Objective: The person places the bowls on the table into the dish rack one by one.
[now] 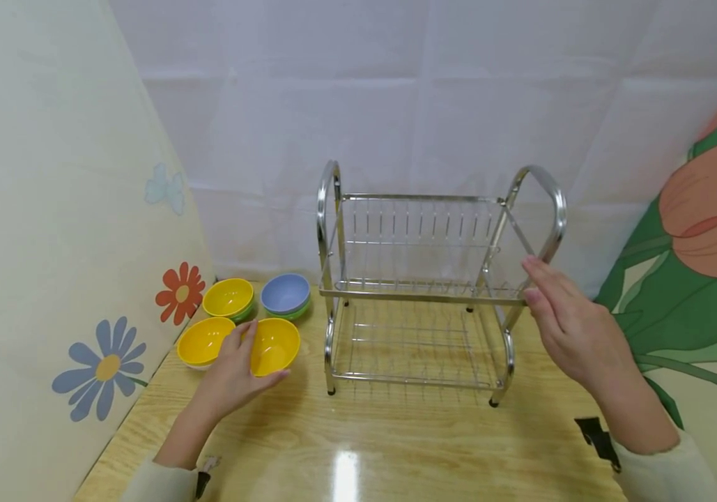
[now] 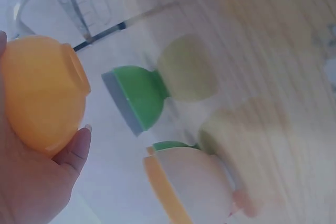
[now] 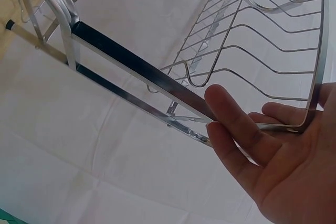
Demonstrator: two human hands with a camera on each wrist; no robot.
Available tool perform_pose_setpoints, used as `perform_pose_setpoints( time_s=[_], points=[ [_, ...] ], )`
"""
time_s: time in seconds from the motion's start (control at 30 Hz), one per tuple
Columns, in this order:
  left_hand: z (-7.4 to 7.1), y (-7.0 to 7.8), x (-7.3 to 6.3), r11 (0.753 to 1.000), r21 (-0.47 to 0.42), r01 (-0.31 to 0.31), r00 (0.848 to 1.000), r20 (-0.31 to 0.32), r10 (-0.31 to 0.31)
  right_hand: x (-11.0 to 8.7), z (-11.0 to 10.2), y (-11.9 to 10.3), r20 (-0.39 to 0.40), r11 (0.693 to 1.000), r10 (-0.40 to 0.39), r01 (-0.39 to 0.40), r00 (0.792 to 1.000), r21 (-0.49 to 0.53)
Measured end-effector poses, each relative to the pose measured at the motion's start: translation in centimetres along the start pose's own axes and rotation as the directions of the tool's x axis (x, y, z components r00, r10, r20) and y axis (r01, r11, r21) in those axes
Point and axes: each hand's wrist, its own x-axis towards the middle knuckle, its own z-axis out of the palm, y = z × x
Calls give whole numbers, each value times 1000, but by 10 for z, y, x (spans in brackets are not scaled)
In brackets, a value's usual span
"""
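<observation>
My left hand [image 1: 229, 383] holds a yellow bowl [image 1: 278, 346], thumb on its near side and fingers at its left rim. The left wrist view shows this yellow bowl [image 2: 44, 93] raised, its foot ring visible. Close to that hand are a yellow bowl stacked on a white one [image 1: 203, 341], a yellow bowl on a green one [image 1: 226, 296], and a blue bowl on a green one [image 1: 286, 293]. My right hand [image 1: 577, 338] grips the upper shelf's right front corner on a two-tier metal dish rack [image 1: 423, 298]. Its fingers and thumb lie on opposite sides of the frame [image 3: 142, 69].
The rack stands on a wood-grain table [image 1: 408, 446], with wire shelves on both tiers. Behind it hangs a white cloth [image 1: 371, 104]. Flower-printed panels flank the table at left [image 1: 38, 230] and right [image 1: 709, 293].
</observation>
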Motion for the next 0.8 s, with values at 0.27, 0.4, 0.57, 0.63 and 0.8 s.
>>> perform_pose_setpoints(
  time_s=[0.27, 0.4, 0.57, 0.63, 0.8],
  points=[
    [-9, 19, -7, 999, 22, -24, 1000, -2, 24, 0, 0, -1, 7, 1000, 7, -7, 1000, -13],
    [-12, 28, -11, 998, 25, -57, 998, -9, 57, 0, -1, -1, 11, 1000, 13, -13, 1000, -14],
    [-14, 36, -15, 993, 29, -112, 993, -33, 113, 0, -1, -1, 16, 1000, 14, -14, 1000, -9],
    [-14, 40, -16, 992, 24, -126, 991, -39, 127, 0, -1, -1, 18, 1000, 14, -14, 1000, -9],
    [-14, 49, -19, 991, 1, -135, 990, -33, 135, 0, -1, -2, 15, 1000, 15, -15, 1000, -9]
  ],
)
